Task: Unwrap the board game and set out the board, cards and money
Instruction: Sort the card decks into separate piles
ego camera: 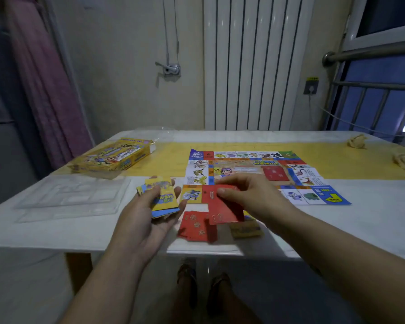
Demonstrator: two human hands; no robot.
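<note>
The game board (262, 169) lies unfolded on the table, printed with coloured squares. My left hand (147, 216) holds a stack of yellow cards (164, 199), palm up, near the board's left corner. My right hand (248, 195) pinches a red card (222, 206) just above the board's near edge. Several more red cards (197, 226) lie on the table below it, with a small yellowish pile (246, 229) to their right. A red patch (275, 173) sits on the board's middle.
The yellow game box (112, 157) lies at the far left on the table. A clear plastic tray (70, 197) sits in front of it. Crumpled tan wads (358, 141) lie at the far right. A white radiator stands behind the table (56, 232).
</note>
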